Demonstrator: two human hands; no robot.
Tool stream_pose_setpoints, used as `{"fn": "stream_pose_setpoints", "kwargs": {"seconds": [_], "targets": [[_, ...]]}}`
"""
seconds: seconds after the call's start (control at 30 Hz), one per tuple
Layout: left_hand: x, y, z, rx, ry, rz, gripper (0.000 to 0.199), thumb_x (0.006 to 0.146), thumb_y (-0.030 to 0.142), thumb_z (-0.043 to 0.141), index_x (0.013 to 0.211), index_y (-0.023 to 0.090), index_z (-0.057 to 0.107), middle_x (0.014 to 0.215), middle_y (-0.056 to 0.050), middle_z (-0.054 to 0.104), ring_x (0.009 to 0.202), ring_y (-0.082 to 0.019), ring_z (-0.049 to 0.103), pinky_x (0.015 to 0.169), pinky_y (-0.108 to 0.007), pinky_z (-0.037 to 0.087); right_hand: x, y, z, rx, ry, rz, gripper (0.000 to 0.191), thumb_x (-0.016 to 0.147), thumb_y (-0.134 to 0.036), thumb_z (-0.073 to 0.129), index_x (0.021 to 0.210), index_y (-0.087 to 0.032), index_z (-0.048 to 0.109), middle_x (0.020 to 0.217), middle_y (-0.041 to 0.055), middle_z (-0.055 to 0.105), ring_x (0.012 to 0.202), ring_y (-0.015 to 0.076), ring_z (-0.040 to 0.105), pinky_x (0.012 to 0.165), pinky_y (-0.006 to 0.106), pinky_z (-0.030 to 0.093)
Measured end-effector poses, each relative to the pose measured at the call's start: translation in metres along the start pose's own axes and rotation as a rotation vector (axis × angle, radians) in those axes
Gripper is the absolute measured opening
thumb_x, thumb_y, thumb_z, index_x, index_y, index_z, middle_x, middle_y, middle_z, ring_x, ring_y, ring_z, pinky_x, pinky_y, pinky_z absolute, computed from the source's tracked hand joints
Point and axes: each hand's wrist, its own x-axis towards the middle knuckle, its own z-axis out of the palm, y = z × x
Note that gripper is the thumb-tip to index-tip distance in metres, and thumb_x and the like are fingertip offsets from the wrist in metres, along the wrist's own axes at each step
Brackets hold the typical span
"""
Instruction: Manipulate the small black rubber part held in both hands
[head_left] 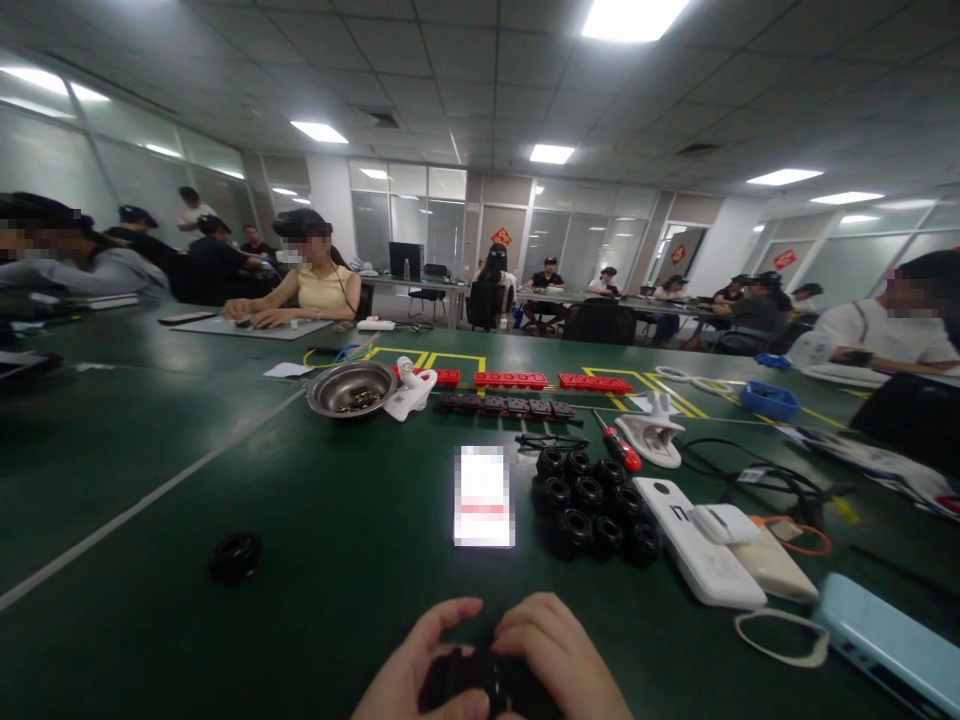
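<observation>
At the worktop's [330, 510] near edge, the fingers [448, 614] of the left hand [409, 665] and right hand [559, 650] grasp a glossy black part [456, 675], probably light, stiff and slightly slippery, best held around its outer rim.

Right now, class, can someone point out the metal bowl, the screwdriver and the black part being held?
Metal bowl [349, 375], head view: bare inner wall.
Screwdriver [622, 450], head view: red-and-black handle.
Held black part [453, 673], head view: upper surface.

Dim overall, bright ceiling lights [636, 14], glaring pixelated white rectangle [484, 497], wide-angle stretching toward edges
</observation>
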Motion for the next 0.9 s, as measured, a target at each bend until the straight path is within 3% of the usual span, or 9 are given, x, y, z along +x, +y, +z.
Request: {"fn": "stream_pose_setpoints", "kwargs": {"seconds": [0.13,0.27,0.43,0.53,0.73,0.9], "targets": [[0.004,-0.005,-0.005,-0.054,-0.068,-0.004,0.073,0.055,0.048,0.07,0.112,0.015,0.039,0.09,-0.009,0.058,0.088,-0.027,0.058,0.081,-0.04,0.039,-0.001,-0.002,0.0,0.005,-0.015,-0.062,0.03,0.084,-0.045,0.039,0.093,-0.019,0.05,0.083,0.0055,0.06,0.077,0.0162,0.055,0.065,0.027,0.048],[0.006,-0.01,-0.009,0.001,-0.033,0.017,0.061,0.057,0.044,0.07,0.106,0.016,0.046,0.101,-0.01,0.054,0.104,-0.03,0.048,0.084,-0.041,0.039,-0.002,-0.001,0.0,-0.029,-0.028,-0.092,0.035,0.083,-0.047,0.039,0.104,-0.02,0.047,0.091,0.0064,0.059,0.084,0.0176,0.055,0.072,0.028,0.047],[0.005,-0.006,-0.007,0.017,-0.049,0.017,0.075,0.053,0.043,0.073,0.113,0.018,0.036,0.094,-0.007,0.057,0.094,-0.028,0.056,0.086,-0.042,0.036,0.0,0.0,0.001,-0.001,0.005,0.013,0.044,0.078,-0.057,0.038,0.092,-0.018,0.052,0.085,0.0071,0.06,0.078,0.0184,0.056,0.065,0.03,0.049],[0.005,-0.004,-0.007,0.059,-0.081,0.003,0.08,0.052,0.045,0.073,0.115,0.016,0.034,0.094,-0.008,0.057,0.092,-0.027,0.056,0.085,-0.042,0.036,0.0,-0.001,0.001,0.034,0.005,-0.016,0.041,0.079,-0.056,0.037,0.083,-0.019,0.054,0.078,0.0052,0.06,0.073,0.0165,0.055,0.062,0.027,0.048],[0.007,-0.01,-0.011,0.016,-0.087,0.03,0.059,0.06,0.046,0.068,0.105,0.016,0.045,0.096,-0.008,0.056,0.095,-0.026,0.055,0.082,-0.039,0.039,-0.002,-0.002,-0.001,0.031,-0.033,-0.086,0.036,0.083,-0.049,0.036,0.1,-0.021,0.049,0.088,0.0061,0.059,0.082,0.017,0.054,0.07,0.028,0.047],[0.007,-0.012,-0.01,-0.037,-0.061,0.025,0.068,0.054,0.042,0.073,0.109,0.019,0.04,0.095,-0.007,0.056,0.088,-0.025,0.058,0.084,-0.041,0.039,0.001,0.0,0.001,0.004,-0.014,0.0,0.038,0.078,-0.053,0.044,0.093,-0.018,0.051,0.085,0.0071,0.06,0.078,0.0183,0.056,0.066,0.029,0.049]]}}
